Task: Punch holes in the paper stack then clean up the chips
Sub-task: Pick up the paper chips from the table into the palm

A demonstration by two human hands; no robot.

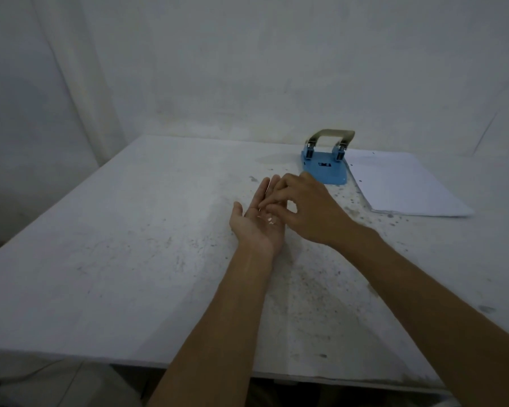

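My left hand (257,221) lies palm up on the white table (130,230), fingers straight, with a few small white paper chips (269,220) resting in the palm. My right hand (309,210) hovers just over it, thumb and forefinger pinched together above the left palm; whether a chip is between them is too small to tell. The blue hole punch (325,165) with a grey metal handle stands behind the hands. To its right lies the white paper stack (403,183), with punched holes along its left edge.
The table top is scuffed and speckled with dark marks, most of them between the punch and the near edge. A white wall rises close behind the table. The table's front edge (188,365) runs across the bottom of the view.
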